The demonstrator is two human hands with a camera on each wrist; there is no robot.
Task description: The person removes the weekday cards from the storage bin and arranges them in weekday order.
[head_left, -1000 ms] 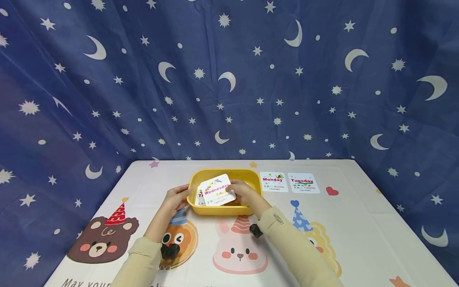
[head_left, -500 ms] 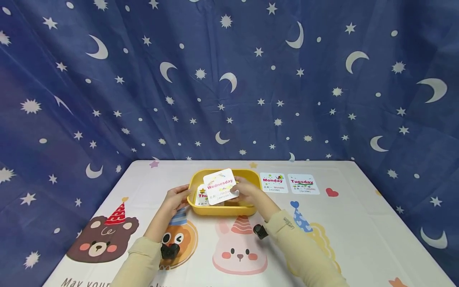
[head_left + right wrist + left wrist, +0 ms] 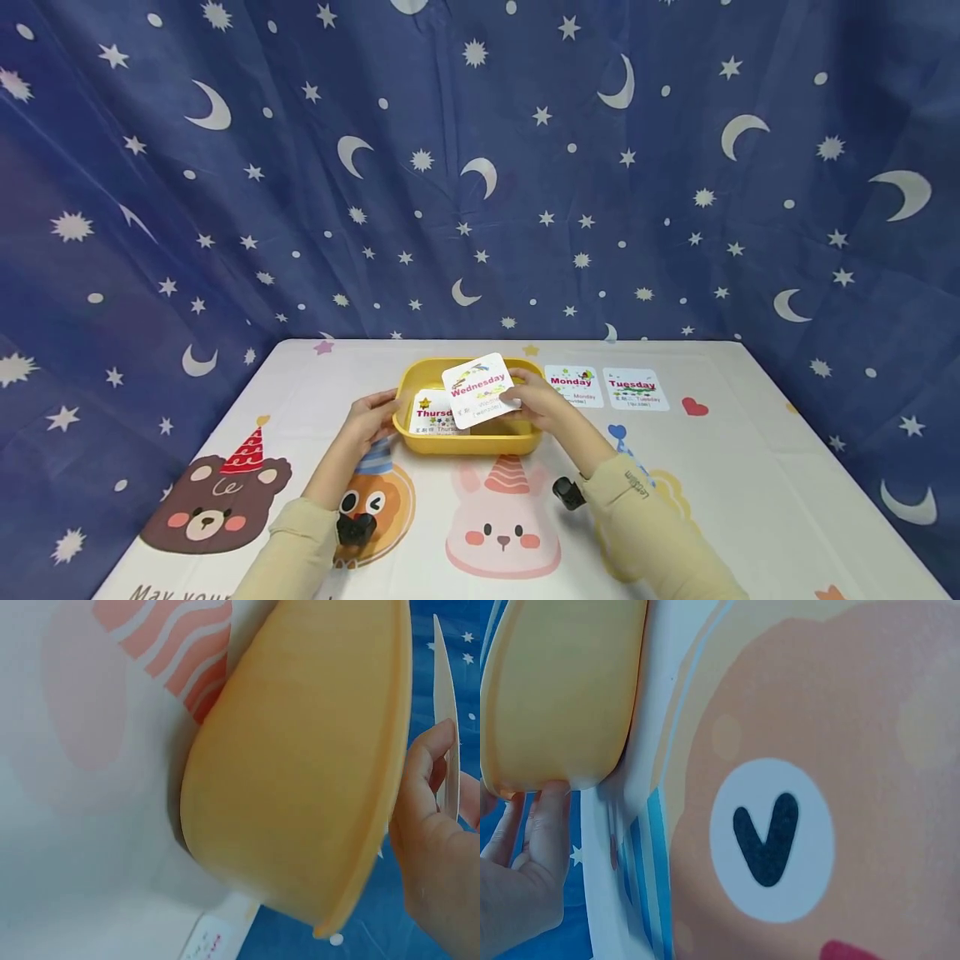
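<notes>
In the head view a yellow plastic bin stands on the table. My left hand holds its left end; in the left wrist view the fingers lie against the bin's outer wall. Between thumb and fingers, my right hand pinches the Wednesday card by its right edge, tilted above the bin. The right wrist view catches this card edge-on, above the rim. Inside the bin, at its left, lies the Thursday card, partly covered by the Wednesday card.
Right of the bin, the Monday card and the Tuesday card lie side by side, face up. The white tablecloth bears printed animal faces. A blue curtain with moons and stars hangs behind the table.
My right hand has lifted the Wednesday card and moved it rightward, showing more of the Thursday card beneath. My left hand has stayed on the bin.
</notes>
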